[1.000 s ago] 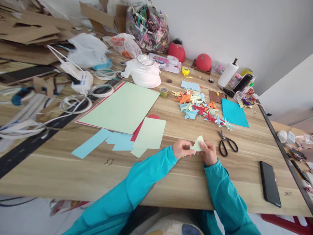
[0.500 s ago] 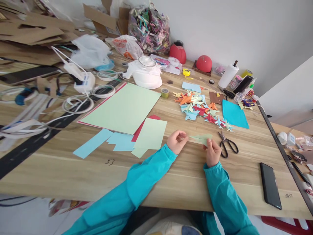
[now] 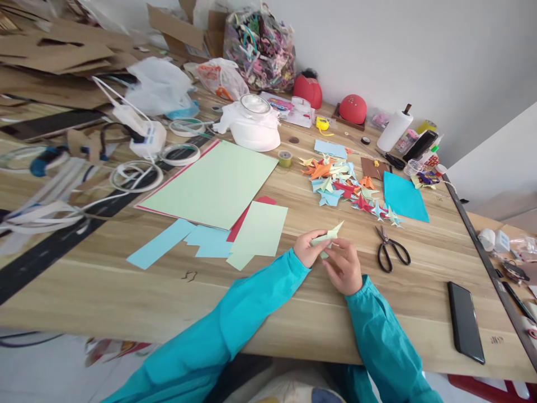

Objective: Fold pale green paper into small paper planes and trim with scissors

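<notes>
Between my two hands is a folded piece of pale green paper [image 3: 334, 231], its pointed tip sticking up and to the right. My left hand [image 3: 309, 247] pinches its left end between thumb and fingers. My right hand [image 3: 345, 265] is closed on its lower right side, fingertips against the folds, hiding part of it. Beyond them lies a pile of folded paper cranes [image 3: 344, 189] in orange, blue, red and pale green. To the right of my right hand are black-handled scissors [image 3: 391, 249], slightly open. Pale green cut paper [image 3: 260, 229] lies left of my left hand.
A large pale green sheet [image 3: 210, 182] lies at left, with blue paper strips [image 3: 161, 243] before it. A phone [image 3: 465, 322] rests near the right front. Further back are a thread spool [image 3: 285, 159], a turquoise sheet [image 3: 405, 196] and a power strip [image 3: 149, 140] with cables.
My right hand has moved left, close to my left hand. The pale green paper has turned from lying sideways to pointing up and right, and both hands now grip it.
</notes>
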`<state>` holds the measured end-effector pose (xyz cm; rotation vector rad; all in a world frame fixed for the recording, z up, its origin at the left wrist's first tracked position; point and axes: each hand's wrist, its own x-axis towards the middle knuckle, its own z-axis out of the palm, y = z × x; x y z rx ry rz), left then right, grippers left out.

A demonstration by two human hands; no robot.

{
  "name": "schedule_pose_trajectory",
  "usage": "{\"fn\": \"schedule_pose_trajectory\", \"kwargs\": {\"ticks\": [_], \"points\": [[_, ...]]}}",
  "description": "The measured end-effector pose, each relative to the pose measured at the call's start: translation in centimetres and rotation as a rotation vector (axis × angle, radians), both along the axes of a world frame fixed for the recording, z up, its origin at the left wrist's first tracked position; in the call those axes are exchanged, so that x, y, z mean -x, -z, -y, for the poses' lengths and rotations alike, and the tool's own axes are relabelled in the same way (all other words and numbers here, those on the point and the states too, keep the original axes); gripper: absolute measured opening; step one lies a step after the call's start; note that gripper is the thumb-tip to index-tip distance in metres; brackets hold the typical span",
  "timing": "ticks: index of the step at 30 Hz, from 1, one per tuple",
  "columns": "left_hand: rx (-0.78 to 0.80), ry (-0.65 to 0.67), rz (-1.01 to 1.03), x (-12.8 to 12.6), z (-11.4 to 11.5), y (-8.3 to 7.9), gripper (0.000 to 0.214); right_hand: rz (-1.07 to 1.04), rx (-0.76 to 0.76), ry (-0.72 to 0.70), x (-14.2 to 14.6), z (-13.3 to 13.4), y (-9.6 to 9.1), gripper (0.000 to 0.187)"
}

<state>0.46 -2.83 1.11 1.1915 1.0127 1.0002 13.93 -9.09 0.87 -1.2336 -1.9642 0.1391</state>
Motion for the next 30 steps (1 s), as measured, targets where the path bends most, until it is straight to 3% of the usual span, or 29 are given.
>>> {"fn": "schedule_pose_trajectory", "kwargs": {"ticks": [4,7,9,14,17,22,25,30], "points": [[-0.045,0.052,-0.065,0.7,-0.7,0.1,0.027,-0.132,-0.032,0.130,-0.4,0.0,-0.3,0.027],[-0.189,0.146,-0.133,0.9,-0.8,0.0,0.022,-0.238,-0.040,0.264,-0.9,-0.3,-0.4,0.032],[-0.350,0.186,-0.213,1.1,-0.7,-0.2,0.017,-0.211,-0.006,0.257,-1.2,-0.6,-0.4,0.034],[-0.588,0.287,-0.340,1.6,-1.0,0.2,0.020,-0.084,0.131,0.147,-1.4,-1.0,0.1,0.013],[-0.751,0.283,-0.466,1.9,-1.6,1.0,0.020,-0.125,0.210,0.182,-1.3,-1.2,0.7,0.013],[-1.023,0.147,-0.673,2.1,-2.3,1.2,0.025,-0.091,0.268,0.251,-1.4,-1.6,1.6,0.014],[-1.059,0.160,-0.735,1.6,-2.3,0.7,0.024,-0.021,0.283,0.307,-1.5,-1.8,1.9,0.010],[-0.895,0.508,-0.914,-0.1,-3.0,0.2,0.022,0.026,0.302,0.370,-1.5,-2.0,2.3,0.008]]}}
